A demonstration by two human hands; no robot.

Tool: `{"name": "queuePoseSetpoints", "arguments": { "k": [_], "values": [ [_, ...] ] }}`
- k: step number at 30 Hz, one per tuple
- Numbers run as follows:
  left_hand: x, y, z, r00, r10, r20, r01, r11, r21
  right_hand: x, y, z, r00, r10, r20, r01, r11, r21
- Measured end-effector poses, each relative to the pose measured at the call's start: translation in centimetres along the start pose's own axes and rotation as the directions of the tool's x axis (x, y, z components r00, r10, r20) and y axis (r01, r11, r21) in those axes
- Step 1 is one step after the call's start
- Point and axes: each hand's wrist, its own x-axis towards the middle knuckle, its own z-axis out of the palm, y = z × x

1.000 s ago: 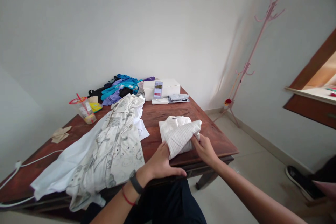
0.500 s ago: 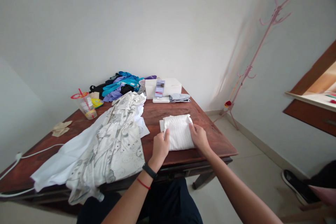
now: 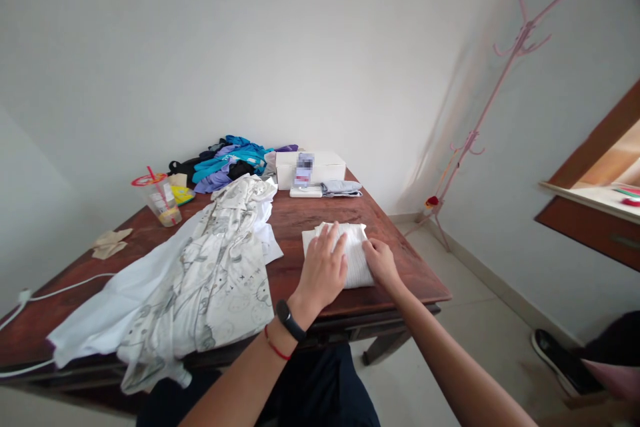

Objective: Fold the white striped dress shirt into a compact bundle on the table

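Observation:
A white ribbed garment (image 3: 358, 259), folded into a compact bundle, lies near the table's front edge. Over its left part my left hand (image 3: 324, 265) is spread flat, palm down, covering some of the fabric. At the bundle's right edge my right hand (image 3: 381, 263) is closed, pinching the cloth between thumb and fingers. To the left lies a long white garment with grey cartoon prints (image 3: 220, 280), spread over a plain white cloth (image 3: 135, 293); its lower end hangs over the front edge.
The dark wooden table (image 3: 295, 220) carries a heap of blue and purple clothes (image 3: 233, 163), a plastic cup with a straw (image 3: 165, 200), a white box (image 3: 327, 167), a phone (image 3: 303, 170) and a folded grey cloth (image 3: 341, 188). A pink coat rack (image 3: 493, 97) stands right.
My left hand has let go of the bundle's left edge and moved right, opening flat on top of it. My right hand stays at the right edge.

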Motion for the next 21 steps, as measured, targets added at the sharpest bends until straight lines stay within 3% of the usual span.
{"name": "queuePoseSetpoints", "arguments": {
  "k": [2, 4, 6, 8, 10, 13, 16, 18, 21],
  "values": [
    [0.4, 0.1, 0.3, 0.991, 0.095, 0.097, -0.095, 0.995, -0.007, -0.2, 0.3, 0.1, 0.999, 0.046, -0.021, -0.044, 0.996, 0.079],
    [0.7, -0.2, 1.1, 0.984, 0.054, 0.169, -0.055, 0.998, 0.004, -0.2, 0.4, 0.0, 0.996, 0.084, -0.024, -0.081, 0.992, 0.102],
    [0.9, -0.7, 2.0, 0.972, -0.027, 0.233, 0.024, 1.000, 0.017, -0.2, 0.0, -0.4, 0.999, 0.046, -0.029, -0.046, 0.999, 0.010],
    [0.9, -1.0, 2.8, 0.957, -0.081, 0.278, 0.080, 0.997, 0.016, 0.0, -1.0, -0.9, 0.995, -0.088, -0.054, 0.079, 0.984, -0.161],
    [0.9, -1.2, 3.3, 0.950, -0.102, 0.294, 0.104, 0.995, 0.010, 0.4, -2.2, -1.1, 0.960, -0.280, -0.021, 0.258, 0.909, -0.327],
    [0.6, -1.3, 3.8, 0.944, -0.144, 0.297, 0.143, 0.989, 0.024, 1.2, -3.0, -0.7, 0.862, -0.442, 0.250, 0.507, 0.751, -0.423],
    [0.0, -1.4, 4.3, 0.925, -0.218, 0.312, 0.219, 0.975, 0.032, 2.2, -2.2, 0.4, 0.805, -0.255, 0.536, 0.511, 0.756, -0.409],
    [-0.3, -1.6, 4.7, 0.919, -0.247, 0.307, 0.254, 0.967, 0.018, 2.9, -1.2, 1.1, 0.789, -0.099, 0.607, 0.421, 0.806, -0.415],
    [-0.2, -1.9, 5.2, 0.922, -0.259, 0.287, 0.269, 0.963, 0.003, 3.8, -0.3, 1.7, 0.765, -0.023, 0.644, 0.377, 0.826, -0.418]
  ]
}}
